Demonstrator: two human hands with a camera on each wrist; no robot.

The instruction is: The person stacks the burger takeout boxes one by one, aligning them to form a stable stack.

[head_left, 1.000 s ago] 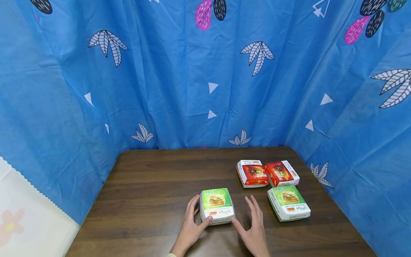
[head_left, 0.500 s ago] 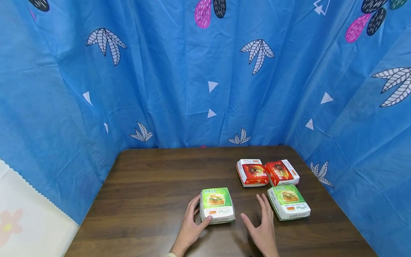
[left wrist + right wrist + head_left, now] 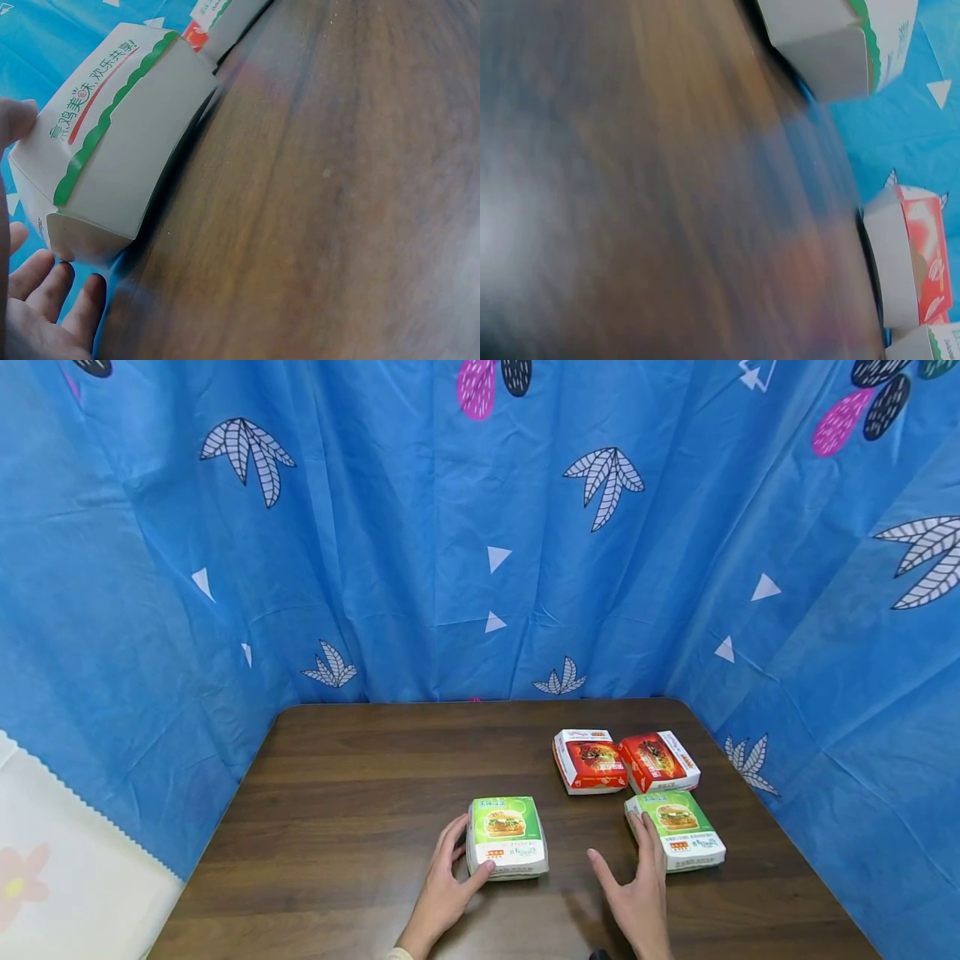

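A green-and-white burger box (image 3: 507,839) stands on the brown table (image 3: 360,793), right side up. My left hand (image 3: 442,885) holds it at its left front corner, thumb on the front and fingers along the left side. The left wrist view shows the box (image 3: 135,142) with several fingertips below its corner. To the right, my right hand (image 3: 637,893) has its fingers spread, and nothing is gripped. Its longest fingertips overlap the left edge of a second green burger box (image 3: 686,835); contact cannot be told. The right hand is outside the right wrist view.
Two red-and-white burger boxes, a left one (image 3: 592,764) and a right one (image 3: 660,760), sit behind the second green box. A blue patterned curtain (image 3: 420,527) surrounds the table's back and sides. A small black object (image 3: 600,955) shows at the bottom edge.
My right hand has moved right, away from the first green box to the second one's left edge. The left hand and all boxes stay in place.
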